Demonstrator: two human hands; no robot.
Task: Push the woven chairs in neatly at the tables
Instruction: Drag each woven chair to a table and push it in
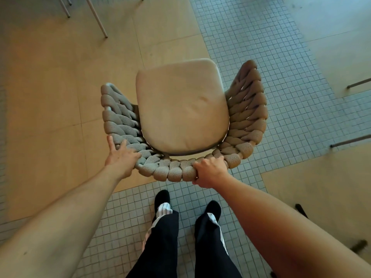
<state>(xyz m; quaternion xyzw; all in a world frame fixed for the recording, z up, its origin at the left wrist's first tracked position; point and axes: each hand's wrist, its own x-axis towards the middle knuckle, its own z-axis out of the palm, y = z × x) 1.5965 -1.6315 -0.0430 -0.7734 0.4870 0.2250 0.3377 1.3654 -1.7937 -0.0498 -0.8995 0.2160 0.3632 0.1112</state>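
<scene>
1. Nearest the camera, two dark-trousered legs and dark shoes (162, 198) are being stood on the small-tiled floor (261, 57), just behind the chair.
2. The right hand (208, 173) is being curled over the top rim of the backrest, its fingers grasping the thick braid near the back's middle-right.
3. The left hand (120, 157) is being laid on the rim at the back-left corner, fingers spread and fairly straight, pressing rather than clasping.
4. The woven chair (249, 109) is being held out on open floor, across the seam between tile and smooth beige flooring, its beige seat cushion (180, 109) pointing away from the person.
5. Judged by its build, the chair is likely being felt as moderately light with a stiff frame; the rope weave is soft and grippy, so the top rim is the sound place to hold, both hands spread apart for steering.
6. Farther off, thin metal legs (98, 19) at the upper left are being seen, well apart from the chair; whether they belong to a table cannot be told.
</scene>
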